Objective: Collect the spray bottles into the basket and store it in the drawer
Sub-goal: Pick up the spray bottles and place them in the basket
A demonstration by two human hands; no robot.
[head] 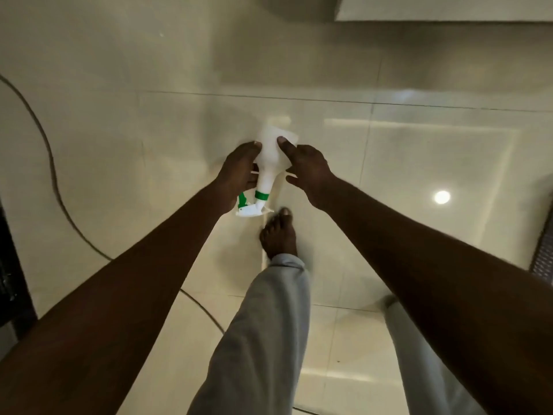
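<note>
A white spray bottle (270, 163) with a green collar and trigger is held out over the tiled floor, its nozzle end pointing back toward me. My left hand (239, 172) wraps its left side near the neck. My right hand (305, 166) presses on its right side, thumb on the bottle's body. A second green-and-white spray head shows just below my left hand; its bottle is hidden behind the hand. No basket or drawer is in view.
Glossy cream floor tiles (419, 163) fill the view. A thin dark cable (52, 163) curves across the floor at left. My bare foot (278, 235) and grey trouser leg are below the bottle. A dark object stands at the left edge (9, 265), a mesh item at right (543, 253).
</note>
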